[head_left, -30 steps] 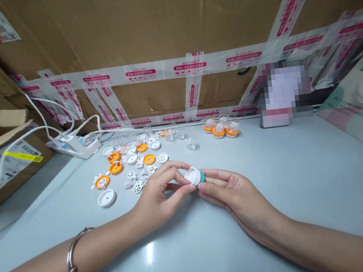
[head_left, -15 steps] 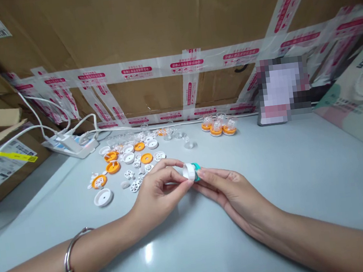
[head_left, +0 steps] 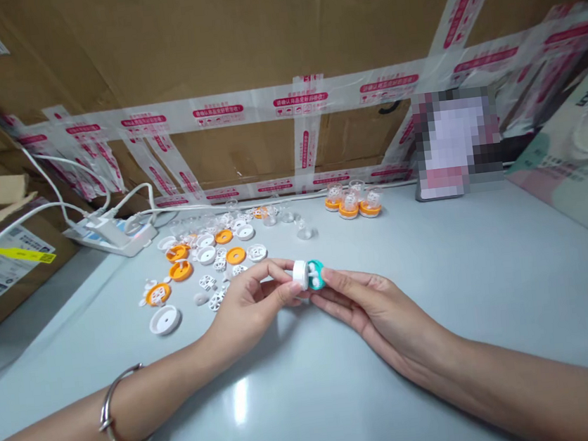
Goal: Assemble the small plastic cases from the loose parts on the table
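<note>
Both my hands meet over the middle of the pale table [head_left: 436, 254]. My left hand [head_left: 248, 307] pinches a white round cap [head_left: 300, 274] between thumb and forefinger. My right hand [head_left: 373, 310] pinches a teal round part [head_left: 317, 274] that sits right against the white cap; small white pieces show between them. The two parts are slightly apart at an angle. A metal bangle [head_left: 115, 411] is on my left wrist.
Several loose orange and white discs and small white inserts [head_left: 208, 258] lie left of my hands. Three orange-based clear pieces [head_left: 353, 203] stand at the back. A white power strip [head_left: 109, 234] with cables, cardboard boxes [head_left: 0, 247] and a taped cardboard wall [head_left: 255, 62] surround the table.
The white cap has tilted away from the teal part, which now shows its inside. Both hands shifted slightly up and left in view.
</note>
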### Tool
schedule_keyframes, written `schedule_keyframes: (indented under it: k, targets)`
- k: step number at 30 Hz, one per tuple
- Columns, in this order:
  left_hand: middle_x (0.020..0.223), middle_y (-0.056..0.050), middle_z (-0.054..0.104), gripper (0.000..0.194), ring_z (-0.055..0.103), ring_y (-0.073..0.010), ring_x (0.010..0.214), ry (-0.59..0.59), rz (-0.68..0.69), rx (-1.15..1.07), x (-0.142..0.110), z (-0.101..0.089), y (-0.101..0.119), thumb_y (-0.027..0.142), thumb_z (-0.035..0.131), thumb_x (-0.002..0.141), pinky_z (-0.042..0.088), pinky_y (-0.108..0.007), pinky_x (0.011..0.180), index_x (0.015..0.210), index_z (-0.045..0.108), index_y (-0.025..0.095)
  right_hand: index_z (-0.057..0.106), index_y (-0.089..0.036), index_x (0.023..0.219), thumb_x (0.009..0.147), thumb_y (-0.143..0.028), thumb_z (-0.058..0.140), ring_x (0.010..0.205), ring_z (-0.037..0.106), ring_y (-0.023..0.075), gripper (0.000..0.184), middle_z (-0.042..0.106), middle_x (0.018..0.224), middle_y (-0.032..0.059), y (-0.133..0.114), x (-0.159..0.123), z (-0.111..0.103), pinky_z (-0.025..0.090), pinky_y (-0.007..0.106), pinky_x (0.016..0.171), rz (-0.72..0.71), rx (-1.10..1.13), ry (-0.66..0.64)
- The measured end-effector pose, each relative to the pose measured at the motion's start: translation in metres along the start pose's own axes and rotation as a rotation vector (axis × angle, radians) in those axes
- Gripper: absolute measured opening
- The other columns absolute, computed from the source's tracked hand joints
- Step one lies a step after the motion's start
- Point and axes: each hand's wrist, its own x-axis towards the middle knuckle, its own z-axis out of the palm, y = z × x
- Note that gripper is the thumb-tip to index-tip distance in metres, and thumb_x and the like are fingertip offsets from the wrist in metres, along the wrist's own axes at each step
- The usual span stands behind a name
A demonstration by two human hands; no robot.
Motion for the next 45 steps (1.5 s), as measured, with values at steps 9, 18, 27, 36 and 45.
schedule_keyframes:
  k: [9,18,27,36,45]
  targets:
    - [0.104,-0.005,0.057,0.015,0.062,-0.0105,0.078,0.034,0.023,0.063,-0.0003,0.0002,-0.0023,0.023,0.066,0.076,0.053,-0.025,0.073,0.070,0.057,0.013,0.074,-0.021,0.093,0.078,-0.029,0.066,0.101,0.063,0.0182,0.018,0.073,0.097,0.0044,0.0012,0.0001,0.0004,0.044,0.034,0.098,-0.017,-0.015,0.027]
    - [0.104,-0.005,0.055,0.010,0.059,-0.0113,0.087,0.019,0.068,0.157,-0.0006,-0.0009,-0.0033,0.018,0.063,0.078,0.050,-0.024,0.078,0.071,0.059,0.012,0.074,-0.021,0.091,0.076,-0.027,0.068,0.100,0.063,0.0174,0.017,0.074,0.095,0.0044,0.0008,-0.0021,0.0027,0.042,0.033,0.100,-0.012,-0.019,0.059]
    - [0.102,-0.004,0.056,0.011,0.061,-0.0117,0.084,0.033,0.069,0.166,-0.0016,-0.0009,-0.0049,0.019,0.065,0.076,0.051,-0.024,0.076,0.071,0.056,0.013,0.074,-0.022,0.093,0.074,-0.029,0.070,0.101,0.062,0.0187,0.020,0.074,0.096,0.0046,0.0020,-0.0017,0.0040,0.042,0.035,0.100,-0.012,-0.052,0.070]
    - [0.100,0.000,0.059,0.030,0.065,-0.0134,0.079,0.049,-0.018,0.125,-0.0046,-0.0010,-0.0061,0.020,0.065,0.077,0.051,-0.028,0.075,0.102,0.049,0.022,0.074,-0.023,0.090,0.071,-0.029,0.073,0.102,0.062,0.0198,0.020,0.074,0.094,0.0047,0.0023,-0.0020,0.0031,0.045,0.034,0.097,-0.004,-0.091,0.110]
    - [0.094,-0.001,0.062,0.025,0.065,-0.0133,0.077,0.049,0.014,0.213,-0.0047,0.0000,-0.0056,0.021,0.065,0.076,0.052,-0.024,0.069,0.099,0.054,0.018,0.074,-0.022,0.092,0.074,-0.029,0.070,0.096,0.064,0.0177,0.019,0.074,0.092,0.0047,0.0027,-0.0023,0.0034,0.044,0.033,0.097,0.011,-0.112,0.070]
